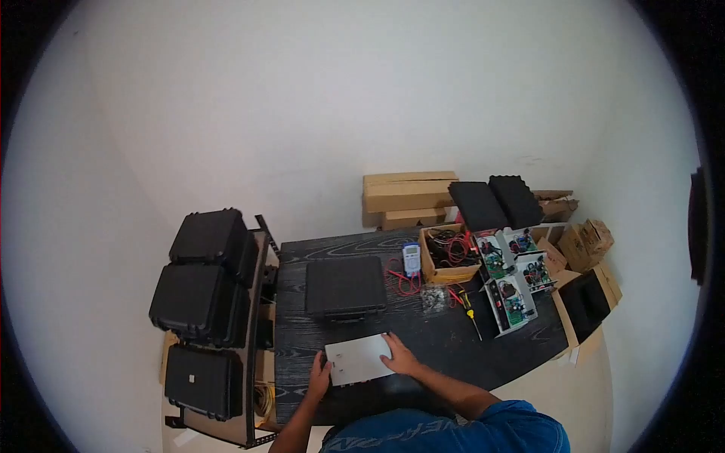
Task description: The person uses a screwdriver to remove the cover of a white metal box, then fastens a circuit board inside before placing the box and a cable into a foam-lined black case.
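A light grey metal panel (359,359), flat and rectangular with a few small marks on its left part, is at the front of the black table. My left hand (320,375) grips its left edge, thumb up along the side. At the opposite end, my right hand (401,356) holds the right edge, with fingers over the far corner and the thumb on top. The panel's underside is hidden. Just beyond it lies a closed black hard case (346,287).
A multimeter (411,260) with red leads, a box of cables (451,255), a yellow-black screwdriver (468,307) and a bag of small parts (434,299) lie right of the case. Open circuit-board units (511,302) stand farther right. Black cases (198,381) fill the left rack.
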